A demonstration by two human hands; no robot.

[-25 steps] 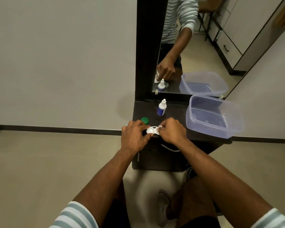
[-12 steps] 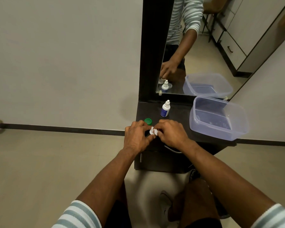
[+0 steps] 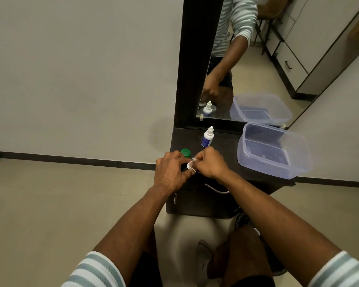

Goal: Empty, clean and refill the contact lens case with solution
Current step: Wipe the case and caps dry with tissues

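1. Pinching from both sides, the left hand [image 3: 170,170] and the right hand [image 3: 209,162] meet over the near left part of the dark table [image 3: 224,141], with the white lens case [image 3: 190,165] caught between their fingertips.
2. Only a small white patch of the case shows between the two thumbs, so its long axis cannot be read for certain; it seems to run left to right, from one hand to the other.
3. Both sets of fingers are curled in tight around the case. Which hand grips a cap and which grips the body is hidden.
4. A loose green cap [image 3: 185,152] lies on the table just beyond the left knuckles (so one well is probably already uncovered).
5. The solution bottle [image 3: 207,137] stands upright farther back, near the mirror [image 3: 247,59], closer to the right hand than to the left.
6. The clear plastic tub [image 3: 274,150] sits to the right, well apart from the case; for emptying, the right hand would have the shorter reach.
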